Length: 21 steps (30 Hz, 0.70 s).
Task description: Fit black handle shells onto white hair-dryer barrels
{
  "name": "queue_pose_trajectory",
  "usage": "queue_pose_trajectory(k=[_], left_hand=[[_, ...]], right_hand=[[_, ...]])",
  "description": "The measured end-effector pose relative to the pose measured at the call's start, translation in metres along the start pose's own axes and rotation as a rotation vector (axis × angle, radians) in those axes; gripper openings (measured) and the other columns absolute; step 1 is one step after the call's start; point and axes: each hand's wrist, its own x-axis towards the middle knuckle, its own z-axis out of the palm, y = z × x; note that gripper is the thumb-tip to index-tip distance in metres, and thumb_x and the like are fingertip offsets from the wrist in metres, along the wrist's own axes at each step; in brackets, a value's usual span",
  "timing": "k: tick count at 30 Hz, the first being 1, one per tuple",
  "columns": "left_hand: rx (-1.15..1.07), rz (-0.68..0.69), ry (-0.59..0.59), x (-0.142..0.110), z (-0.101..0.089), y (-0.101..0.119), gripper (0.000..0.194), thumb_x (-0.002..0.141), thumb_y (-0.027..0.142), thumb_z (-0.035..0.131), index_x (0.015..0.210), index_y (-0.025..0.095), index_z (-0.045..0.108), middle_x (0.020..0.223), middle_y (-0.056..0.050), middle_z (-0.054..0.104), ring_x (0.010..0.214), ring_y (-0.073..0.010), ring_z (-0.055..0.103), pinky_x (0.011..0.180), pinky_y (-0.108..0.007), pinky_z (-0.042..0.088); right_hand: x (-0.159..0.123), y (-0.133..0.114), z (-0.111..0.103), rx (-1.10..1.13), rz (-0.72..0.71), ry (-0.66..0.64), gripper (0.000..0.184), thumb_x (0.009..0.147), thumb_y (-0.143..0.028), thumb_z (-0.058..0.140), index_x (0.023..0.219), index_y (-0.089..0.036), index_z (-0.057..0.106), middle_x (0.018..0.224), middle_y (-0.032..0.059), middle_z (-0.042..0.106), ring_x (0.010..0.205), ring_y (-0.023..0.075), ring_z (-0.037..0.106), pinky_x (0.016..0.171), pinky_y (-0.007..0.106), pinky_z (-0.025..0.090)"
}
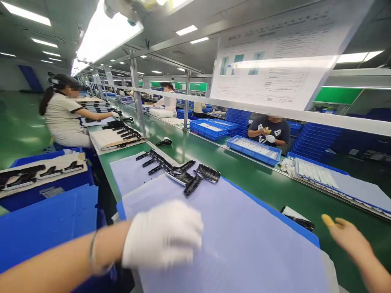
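My left hand (163, 236), in a white glove, rests knuckles-up on a pale lavender sheet (244, 244) that covers a blue board in front of me; its fingers are curled under and blurred by motion. My right hand (345, 234) is bare with yellow fingertip covers, reaching out over the green conveyor belt (250, 175), fingers extended, holding nothing. A black part with a white label (297, 219) lies on the belt just left of that hand. Several black plastic parts (189, 175) lie at the far end of the sheet.
Blue bins (45, 215) and a tray of black parts (39, 171) stand to my left. Other workers sit along the line: one at the far left (65, 116), one across the belt (270, 130). Blue trays (255, 148) line the belt's far side. A document sheet (275, 69) hangs overhead.
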Motion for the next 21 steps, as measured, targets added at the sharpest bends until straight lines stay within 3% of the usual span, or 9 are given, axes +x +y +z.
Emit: queue_pose_trajectory(k=[2, 4, 6, 8, 11, 14, 16, 18, 21], left_hand=[[0.204, -0.147, 0.034, 0.007, -0.032, -0.043, 0.026, 0.093, 0.025, 0.051, 0.095, 0.024, 0.076, 0.103, -0.007, 0.076, 0.100, -0.0234, 0.069, 0.094, -0.036, 0.052], [0.282, -0.258, 0.059, 0.017, -0.050, -0.092, 0.028, 0.095, 0.019, 0.048, 0.098, 0.018, 0.075, 0.112, -0.012, 0.073, 0.107, -0.0274, 0.066, 0.097, -0.045, 0.050], [0.337, -0.307, 0.005, 0.028, -0.054, -0.134, 0.018, 0.093, 0.022, 0.058, 0.104, 0.016, 0.071, 0.124, -0.012, 0.067, 0.118, -0.0295, 0.060, 0.101, -0.053, 0.047], [0.365, -0.303, -0.071, 0.039, -0.046, -0.161, 0.025, 0.090, 0.027, 0.066, 0.113, 0.017, 0.067, 0.138, -0.011, 0.058, 0.130, -0.0315, 0.052, 0.106, -0.058, 0.043], [0.368, -0.265, -0.138, 0.051, -0.028, -0.174, 0.031, 0.089, 0.029, 0.069, 0.117, 0.017, 0.065, 0.143, -0.011, 0.055, 0.135, -0.0328, 0.047, 0.111, -0.061, 0.038], [0.340, -0.236, -0.096, 0.051, -0.025, -0.171, 0.027, 0.089, 0.027, 0.069, 0.113, 0.016, 0.067, 0.145, -0.010, 0.055, 0.140, -0.0329, 0.042, 0.115, -0.063, 0.030], [0.297, -0.250, -0.016, 0.041, -0.037, -0.169, 0.020, 0.088, 0.024, 0.069, 0.106, 0.015, 0.070, 0.143, -0.010, 0.056, 0.144, -0.0327, 0.037, 0.117, -0.063, 0.025], [0.225, -0.302, 0.092, 0.023, -0.058, -0.168, 0.013, 0.086, 0.022, 0.071, 0.097, 0.014, 0.071, 0.136, -0.009, 0.062, 0.146, -0.0324, 0.034, 0.118, -0.063, 0.022], [0.056, -0.445, 0.296, -0.018, -0.089, -0.168, 0.013, 0.086, 0.025, 0.071, 0.092, 0.014, 0.072, 0.118, -0.010, 0.071, 0.138, -0.0307, 0.046, 0.117, -0.061, 0.027]], right_hand=[[0.006, -0.024, -0.023, -0.045, -0.035, 0.058, 0.024, 0.056, -0.057, 0.067, 0.063, -0.038, 0.055, 0.060, 0.0135, 0.066, 0.061, 0.0420, 0.068, 0.062, 0.065, 0.045], [-0.001, -0.065, -0.040, -0.069, -0.105, 0.012, 0.022, 0.058, -0.051, 0.069, 0.073, -0.036, 0.062, 0.074, 0.0172, 0.074, 0.064, 0.0426, 0.070, 0.057, 0.062, 0.047], [-0.017, -0.121, -0.046, -0.088, -0.185, -0.071, 0.031, 0.065, -0.051, 0.070, 0.091, -0.035, 0.070, 0.088, 0.0177, 0.078, 0.075, 0.0425, 0.073, 0.057, 0.059, 0.050], [-0.041, -0.185, -0.040, -0.086, -0.273, -0.192, 0.032, 0.072, -0.051, 0.072, 0.099, -0.034, 0.074, 0.095, 0.0146, 0.079, 0.074, 0.0355, 0.076, 0.059, 0.050, 0.055], [-0.078, -0.275, -0.013, -0.142, -0.419, -0.441, 0.044, 0.088, -0.054, 0.059, 0.122, -0.028, 0.068, 0.103, 0.0092, 0.079, 0.076, 0.0282, 0.075, 0.064, 0.042, 0.060], [-0.109, -0.343, 0.028, -0.218, -0.492, -0.650, 0.041, 0.096, -0.046, 0.051, 0.131, -0.028, 0.062, 0.102, 0.0037, 0.078, 0.082, 0.0247, 0.074, 0.075, 0.041, 0.060], [-0.122, -0.373, 0.058, -0.282, -0.502, -0.771, 0.039, 0.100, -0.041, 0.050, 0.136, -0.026, 0.058, 0.104, 0.0055, 0.077, 0.089, 0.0243, 0.073, 0.083, 0.043, 0.058], [-0.132, -0.394, 0.090, -0.346, -0.484, -0.849, 0.041, 0.101, -0.041, 0.054, 0.138, -0.023, 0.055, 0.121, 0.0099, 0.070, 0.105, 0.0265, 0.068, 0.093, 0.050, 0.054], [-0.144, -0.413, 0.132, -0.416, -0.420, -0.925, 0.037, 0.099, -0.042, 0.059, 0.130, -0.020, 0.060, 0.132, 0.0110, 0.062, 0.116, 0.0280, 0.062, 0.101, 0.053, 0.049]])
